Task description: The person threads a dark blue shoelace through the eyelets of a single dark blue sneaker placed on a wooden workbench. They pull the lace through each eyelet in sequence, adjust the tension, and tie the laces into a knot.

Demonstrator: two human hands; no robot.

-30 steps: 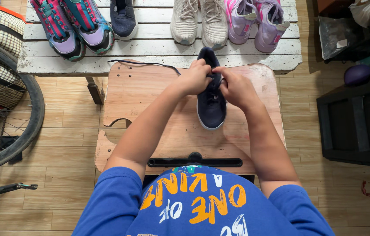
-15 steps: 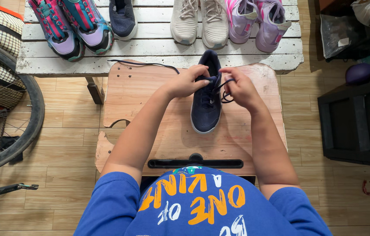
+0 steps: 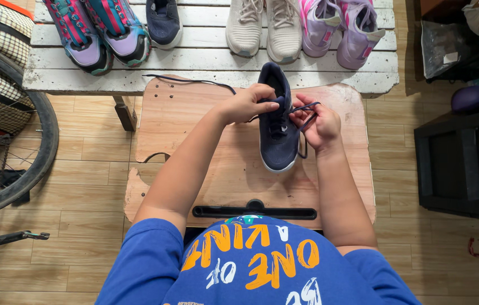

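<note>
Your left hand (image 3: pixel 249 103) is pinning the navy shoe (image 3: pixel 276 127) flat on the surface (image 3: pixel 205 147), fingers curled over it, while your right hand (image 3: pixel 319 125) is pinching its lace (image 3: pixel 306 106) taut.

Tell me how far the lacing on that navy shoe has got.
Done: the navy shoe sits on the wooden board. In hand: the left hand presses its upper while the right hand pulls a lace. Left: a long lace end trails loose; no bow shows.
</note>
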